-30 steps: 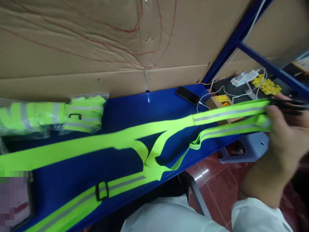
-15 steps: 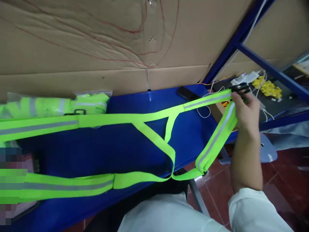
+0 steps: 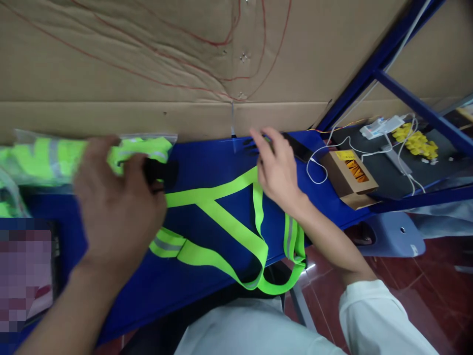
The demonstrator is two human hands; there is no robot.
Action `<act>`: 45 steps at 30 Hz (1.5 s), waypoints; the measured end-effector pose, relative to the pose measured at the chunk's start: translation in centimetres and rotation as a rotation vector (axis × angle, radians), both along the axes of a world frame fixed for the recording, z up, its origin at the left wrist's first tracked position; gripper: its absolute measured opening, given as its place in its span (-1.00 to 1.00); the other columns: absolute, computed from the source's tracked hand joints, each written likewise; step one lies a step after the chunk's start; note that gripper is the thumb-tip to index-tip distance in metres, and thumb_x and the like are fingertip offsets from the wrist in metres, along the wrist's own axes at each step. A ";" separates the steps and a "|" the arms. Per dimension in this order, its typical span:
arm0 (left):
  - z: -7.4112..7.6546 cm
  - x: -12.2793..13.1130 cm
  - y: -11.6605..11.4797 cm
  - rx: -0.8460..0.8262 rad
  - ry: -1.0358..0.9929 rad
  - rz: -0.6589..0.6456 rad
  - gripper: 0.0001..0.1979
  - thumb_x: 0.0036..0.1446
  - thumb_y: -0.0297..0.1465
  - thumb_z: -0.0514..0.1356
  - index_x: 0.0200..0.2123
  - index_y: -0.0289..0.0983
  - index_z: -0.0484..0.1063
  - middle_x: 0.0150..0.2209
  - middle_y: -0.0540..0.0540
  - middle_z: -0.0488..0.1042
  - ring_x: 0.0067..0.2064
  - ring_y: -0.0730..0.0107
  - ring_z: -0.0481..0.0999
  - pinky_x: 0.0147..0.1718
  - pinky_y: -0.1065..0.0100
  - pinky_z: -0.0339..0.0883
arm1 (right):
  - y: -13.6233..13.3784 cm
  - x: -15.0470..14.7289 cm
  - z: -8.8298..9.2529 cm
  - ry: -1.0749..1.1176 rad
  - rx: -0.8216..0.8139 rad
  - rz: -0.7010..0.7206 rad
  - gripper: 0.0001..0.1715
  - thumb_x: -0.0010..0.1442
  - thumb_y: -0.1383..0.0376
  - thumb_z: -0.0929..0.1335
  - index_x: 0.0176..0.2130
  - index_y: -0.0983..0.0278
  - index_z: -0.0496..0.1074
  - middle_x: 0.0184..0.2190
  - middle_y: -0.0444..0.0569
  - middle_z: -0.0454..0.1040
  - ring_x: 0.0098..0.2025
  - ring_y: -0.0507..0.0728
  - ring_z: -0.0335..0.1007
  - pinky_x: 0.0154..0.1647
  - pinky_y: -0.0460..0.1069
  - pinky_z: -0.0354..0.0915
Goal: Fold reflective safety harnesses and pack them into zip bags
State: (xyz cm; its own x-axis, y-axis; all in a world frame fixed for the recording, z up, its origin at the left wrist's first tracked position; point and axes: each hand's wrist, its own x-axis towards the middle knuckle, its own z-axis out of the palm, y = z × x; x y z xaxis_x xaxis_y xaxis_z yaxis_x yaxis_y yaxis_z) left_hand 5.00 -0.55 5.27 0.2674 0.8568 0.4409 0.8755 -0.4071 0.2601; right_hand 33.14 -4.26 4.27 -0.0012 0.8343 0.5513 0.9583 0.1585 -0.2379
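Observation:
A neon-yellow reflective vest (image 3: 236,222) made of elastic straps with grey stripes hangs loosely over the blue table, its lower loops sagging past the front edge. My left hand (image 3: 118,202), blurred, is closed around one end of it, and a black buckle (image 3: 162,170) sticks out past the thumb. On the other side my right hand (image 3: 279,172) grips the opposite end, its fingers bent over the strap. A black pronged buckle part (image 3: 250,144) shows just beyond those fingers. The straps between both hands slope down slack.
Clear bags of folded neon vests (image 3: 40,158) lie along the cardboard wall (image 3: 166,59). A phone (image 3: 297,148), a white cable (image 3: 317,181) and an open cardboard box (image 3: 347,172) are at the right. A blue stool (image 3: 397,236) stands below, beyond the table (image 3: 148,296).
My right hand has moved left and inward with its end of the vest. My left hand has come into view from the left, bringing the other end closer. The straps have slackened.

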 end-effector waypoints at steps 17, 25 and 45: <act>-4.7 3.4 -2.2 -0.260 0.393 0.031 -0.42 0.32 -0.31 0.11 0.32 -0.45 0.14 -0.05 -0.30 0.56 -0.19 -0.02 0.66 -0.49 0.25 0.35 | -1.6 -6.7 -4.1 -0.280 -0.181 0.105 -0.36 0.51 0.28 0.12 0.45 0.44 0.19 0.33 0.28 0.32 0.06 0.32 0.36 0.02 0.20 0.34; -4.3 4.1 -2.8 -0.283 0.394 0.024 -0.46 0.35 -0.33 0.03 0.31 -0.48 0.16 -0.10 -0.31 0.55 -0.23 -0.05 0.66 -0.46 0.20 0.44 | -1.6 -7.7 -4.6 -0.332 -0.198 0.094 -0.35 0.47 0.37 0.13 0.45 0.44 0.19 0.31 0.26 0.34 0.05 0.29 0.34 0.03 0.17 0.34; -4.2 -0.1 -0.8 -0.515 0.129 -0.324 -0.27 0.39 0.01 0.03 0.49 -0.14 -0.02 0.29 -0.23 0.33 -0.01 0.04 0.60 -0.13 0.19 0.50 | -0.1 -2.1 -3.2 0.193 -0.477 0.749 -0.16 0.44 0.04 0.34 0.50 0.25 0.03 0.41 0.22 0.19 0.42 0.23 0.18 0.40 0.18 0.26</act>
State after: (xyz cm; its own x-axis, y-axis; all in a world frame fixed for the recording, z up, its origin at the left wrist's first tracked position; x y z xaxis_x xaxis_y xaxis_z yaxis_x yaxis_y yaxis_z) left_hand 4.85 -1.39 1.03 0.5730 0.8173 -0.0605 0.7661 -0.5079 0.3939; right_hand 31.08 -4.33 1.06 -0.5784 0.7922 0.1947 0.5806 0.5674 -0.5839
